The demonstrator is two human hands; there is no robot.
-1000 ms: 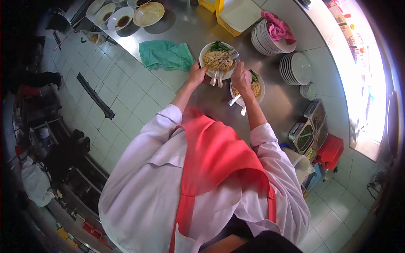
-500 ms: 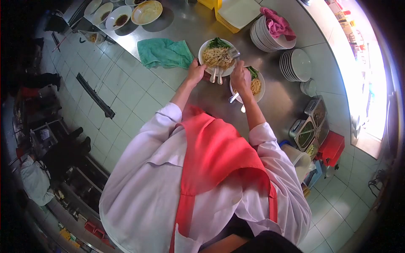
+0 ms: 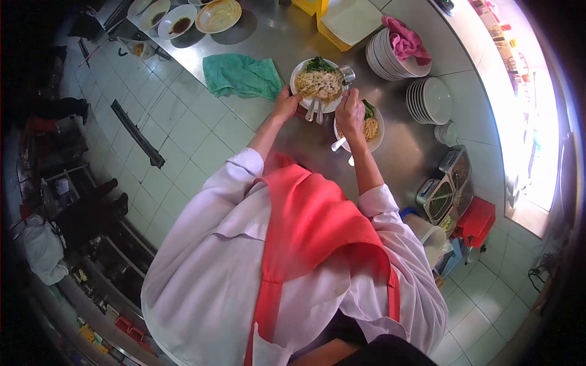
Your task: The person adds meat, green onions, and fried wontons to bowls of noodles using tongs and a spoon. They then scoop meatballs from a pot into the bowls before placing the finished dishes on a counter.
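A white plate of noodles point(image 3: 320, 84) with pale shredded topping and dark green leaves lies on the steel counter. My left hand point(image 3: 287, 102) is closed on its left rim. Two utensil handles point(image 3: 314, 111) stick out over its near edge. In my right hand point(image 3: 350, 113) is a small metal ladle point(image 3: 347, 74), its cup at the plate's right rim. Beneath that hand, partly hidden by it, sits a second plate of noodles point(image 3: 370, 129) with greens and utensil handles. Left of the first plate lies a green cloth point(image 3: 241, 76).
Sauce-stained bowls point(image 3: 218, 17) stand at the far left. A pink cloth point(image 3: 405, 41) tops a stack of white dishes point(image 3: 379, 58), and more bowls point(image 3: 436, 100) sit nearby. Metal food containers point(image 3: 438, 200) and a red box point(image 3: 476, 221) are at right. Another person's white garment point(image 3: 43, 250) shows far left.
The ladle has moved from over the noodles to the plate's right rim. My left hand stays at the plate. The whole view has shifted slightly.
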